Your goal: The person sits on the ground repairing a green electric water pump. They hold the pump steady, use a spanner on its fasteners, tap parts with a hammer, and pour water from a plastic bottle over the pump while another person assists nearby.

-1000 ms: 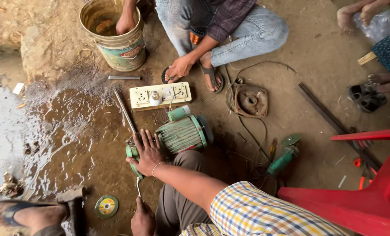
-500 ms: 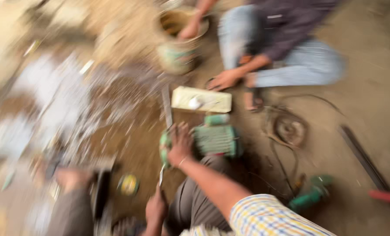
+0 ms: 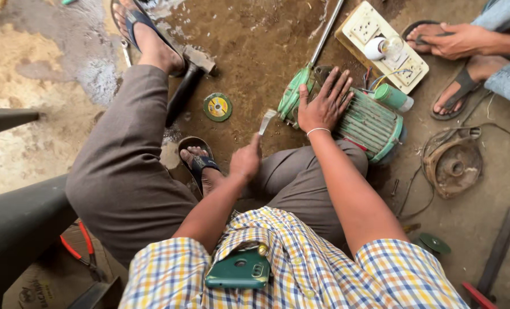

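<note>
My right hand (image 3: 323, 104) lies flat, fingers spread, on the near end of a green ribbed electric motor (image 3: 376, 125) that rests on the dirt floor. A green end cover (image 3: 291, 98) sits against the motor's left side, with a metal rod (image 3: 327, 27) running up from it. My left hand (image 3: 246, 161) is raised above my knee, closed on a small flat metal tool (image 3: 266, 121) whose tip points toward the end cover. A green phone (image 3: 239, 269) sits in my shirt pocket.
A white socket board (image 3: 362, 27) with a bulb (image 3: 393, 48) lies beyond the motor, beside another person's hand (image 3: 455, 40) and sandalled foot. A hammer (image 3: 188, 80) and cutting disc (image 3: 217, 107) lie left. A rusty round casing (image 3: 453, 166), red pliers (image 3: 81, 249) and wet ground surround me.
The view has swung down and closer over my lap. My right hand stays on the motor. My left hand now holds the tool up near the end cover.
</note>
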{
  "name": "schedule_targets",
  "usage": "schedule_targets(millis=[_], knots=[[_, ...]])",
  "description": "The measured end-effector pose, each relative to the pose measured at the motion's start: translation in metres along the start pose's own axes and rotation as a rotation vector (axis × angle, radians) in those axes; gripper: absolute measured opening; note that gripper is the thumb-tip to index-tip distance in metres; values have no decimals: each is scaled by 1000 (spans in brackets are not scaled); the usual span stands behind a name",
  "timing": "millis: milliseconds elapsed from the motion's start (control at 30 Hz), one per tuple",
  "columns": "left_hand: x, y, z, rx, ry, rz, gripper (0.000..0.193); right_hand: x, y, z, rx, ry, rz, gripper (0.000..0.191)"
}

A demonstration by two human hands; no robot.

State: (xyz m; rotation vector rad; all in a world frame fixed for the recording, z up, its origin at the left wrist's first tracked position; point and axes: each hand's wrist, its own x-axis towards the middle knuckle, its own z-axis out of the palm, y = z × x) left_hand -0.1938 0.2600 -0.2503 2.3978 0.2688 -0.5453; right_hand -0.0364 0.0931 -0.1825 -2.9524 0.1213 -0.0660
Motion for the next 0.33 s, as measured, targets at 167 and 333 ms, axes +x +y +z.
schedule_targets(millis=[167,333], knots=[[17,21,-23,-115,14,-170,53,0,-2,2,-22,-30,-13,91],[107,59,-77,-162,-45,27,51,-1,-1,5,-29,-50,-4,91]])
